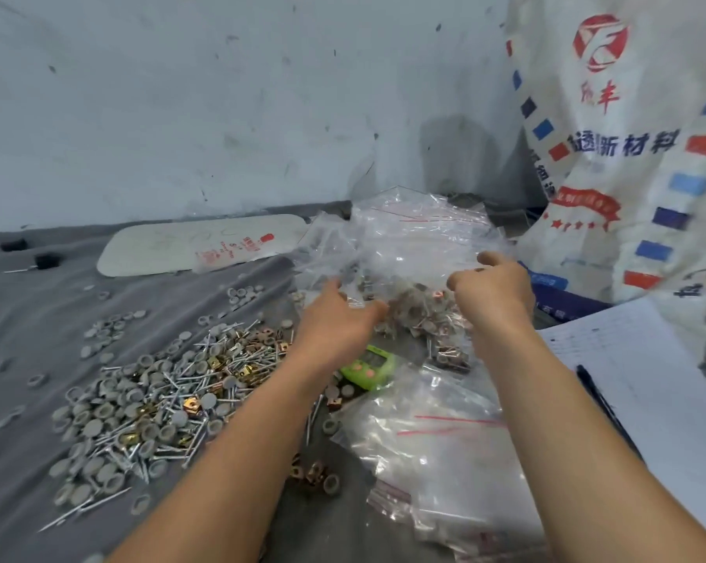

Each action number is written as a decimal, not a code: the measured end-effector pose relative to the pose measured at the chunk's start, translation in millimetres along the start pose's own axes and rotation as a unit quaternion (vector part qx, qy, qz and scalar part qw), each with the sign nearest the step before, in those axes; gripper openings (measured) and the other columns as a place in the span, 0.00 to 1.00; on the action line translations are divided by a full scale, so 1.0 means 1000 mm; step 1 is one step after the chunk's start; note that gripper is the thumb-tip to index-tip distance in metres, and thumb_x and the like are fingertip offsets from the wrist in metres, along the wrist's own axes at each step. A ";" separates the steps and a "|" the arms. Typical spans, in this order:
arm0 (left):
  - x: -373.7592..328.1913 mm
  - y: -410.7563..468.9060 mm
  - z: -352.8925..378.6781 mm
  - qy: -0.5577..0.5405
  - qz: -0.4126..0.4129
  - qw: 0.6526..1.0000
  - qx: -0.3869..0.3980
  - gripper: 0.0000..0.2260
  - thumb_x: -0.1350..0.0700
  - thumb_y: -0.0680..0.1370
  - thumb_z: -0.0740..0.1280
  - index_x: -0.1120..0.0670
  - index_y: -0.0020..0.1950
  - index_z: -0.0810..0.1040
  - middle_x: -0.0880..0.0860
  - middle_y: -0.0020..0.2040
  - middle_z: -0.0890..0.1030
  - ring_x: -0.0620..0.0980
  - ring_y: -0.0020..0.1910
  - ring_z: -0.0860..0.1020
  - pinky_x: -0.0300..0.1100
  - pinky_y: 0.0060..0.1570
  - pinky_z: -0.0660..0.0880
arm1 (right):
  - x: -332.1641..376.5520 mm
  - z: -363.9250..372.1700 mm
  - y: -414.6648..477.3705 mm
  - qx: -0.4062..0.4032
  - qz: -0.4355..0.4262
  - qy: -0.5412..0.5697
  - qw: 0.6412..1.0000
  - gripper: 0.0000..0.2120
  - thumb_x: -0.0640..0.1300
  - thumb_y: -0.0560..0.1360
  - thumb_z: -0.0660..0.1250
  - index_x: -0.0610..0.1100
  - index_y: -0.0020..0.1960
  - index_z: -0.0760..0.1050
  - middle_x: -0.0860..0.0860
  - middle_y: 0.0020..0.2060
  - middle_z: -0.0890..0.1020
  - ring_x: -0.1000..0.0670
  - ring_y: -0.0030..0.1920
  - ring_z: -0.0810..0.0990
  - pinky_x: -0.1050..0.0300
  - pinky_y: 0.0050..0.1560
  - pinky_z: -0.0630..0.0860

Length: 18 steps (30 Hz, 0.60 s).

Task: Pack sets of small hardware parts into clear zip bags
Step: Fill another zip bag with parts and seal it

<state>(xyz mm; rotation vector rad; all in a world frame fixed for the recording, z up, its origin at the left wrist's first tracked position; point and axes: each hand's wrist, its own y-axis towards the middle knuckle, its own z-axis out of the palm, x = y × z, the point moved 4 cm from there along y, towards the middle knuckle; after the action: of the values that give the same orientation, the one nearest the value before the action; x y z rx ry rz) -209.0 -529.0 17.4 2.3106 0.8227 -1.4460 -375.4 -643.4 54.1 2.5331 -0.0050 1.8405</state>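
Note:
A heap of loose hardware (pixel 160 396) (screws, grey round caps, brass-coloured square nuts) lies on the grey cloth at the left. A big clear plastic bag (pixel 404 245) at the back centre holds several small filled zip bags (pixel 420 306). My left hand (pixel 339 319) reaches to the bag's lower edge with its fingers curled into the plastic; what it pinches is hidden. My right hand (pixel 493 290) is at the bag's right side, fingers curled on the plastic film. A pile of empty clear zip bags (pixel 444 453) with red strips lies near my right forearm.
A green digital timer (pixel 369 367) sits between my forearms. A paper sheet (pixel 635 375) with a dark pen (pixel 599 400) lies at the right. A large printed woven sack (pixel 627 148) stands at the back right. A white flat packet (pixel 196 245) lies by the wall.

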 end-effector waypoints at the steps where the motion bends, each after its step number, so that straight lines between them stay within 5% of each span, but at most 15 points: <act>1: 0.001 -0.002 -0.001 0.042 0.027 0.999 -0.016 0.36 0.43 0.77 0.72 0.48 0.81 0.61 0.51 0.75 0.72 0.54 0.68 0.76 0.57 0.69 0.74 | 0.000 -0.003 -0.003 -0.010 -0.020 -0.019 1.000 0.29 0.36 0.74 0.70 0.51 0.74 0.73 0.49 0.64 0.81 0.50 0.51 0.80 0.56 0.44 0.77; 5: 0.015 -0.040 -0.005 0.165 0.086 0.982 -0.040 0.28 0.46 0.77 0.72 0.42 0.76 0.68 0.46 0.72 0.76 0.49 0.62 0.78 0.50 0.65 0.74 | -0.001 0.002 -0.016 0.055 -0.096 -0.124 0.986 0.21 0.36 0.73 0.68 0.53 0.62 0.81 0.52 0.59 0.85 0.47 0.58 0.82 0.46 0.62 0.79; 9: 0.029 -0.077 0.002 0.224 0.119 0.965 -0.063 0.16 0.49 0.76 0.71 0.41 0.64 0.80 0.43 0.62 0.82 0.47 0.60 0.79 0.45 0.60 0.75 | -0.003 0.000 -0.040 0.207 -0.142 -0.355 0.900 0.11 0.38 0.73 0.69 0.53 0.46 0.86 0.51 0.49 0.86 0.47 0.50 0.84 0.51 0.55 0.82; 12: 0.033 -0.098 0.024 0.240 0.167 0.956 -0.024 0.14 0.47 0.76 0.70 0.45 0.60 0.83 0.43 0.62 0.82 0.47 0.62 0.78 0.42 0.64 0.70 | -0.015 -0.002 -0.073 0.320 -0.192 -0.559 0.741 0.13 0.42 0.73 0.71 0.50 0.57 0.85 0.49 0.55 0.85 0.46 0.54 0.84 0.53 0.56 0.82; 14: 0.035 -0.108 0.041 0.272 0.191 0.943 0.001 0.17 0.41 0.76 0.68 0.45 0.61 0.84 0.43 0.62 0.82 0.47 0.62 0.76 0.43 0.64 0.68 | -0.027 -0.006 -0.088 0.362 -0.190 -0.615 0.674 0.22 0.46 0.72 0.74 0.48 0.66 0.80 0.49 0.60 0.83 0.46 0.59 0.82 0.57 0.57 0.80; 18: 0.042 -0.113 0.062 0.282 0.202 0.938 0.010 0.16 0.40 0.75 0.69 0.45 0.59 0.85 0.42 0.59 0.81 0.46 0.60 0.74 0.44 0.62 0.68 | -0.052 -0.017 -0.099 0.371 -0.175 -0.594 0.692 0.28 0.44 0.71 0.77 0.52 0.70 0.76 0.50 0.60 0.83 0.48 0.60 0.82 0.62 0.49 0.74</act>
<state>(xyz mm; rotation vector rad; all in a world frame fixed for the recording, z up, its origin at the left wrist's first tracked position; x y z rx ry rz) -308.2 -458.2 -42.3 2.7394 0.4084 -0.6274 -407.0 -544.2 9.5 3.2818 1.2812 -0.2665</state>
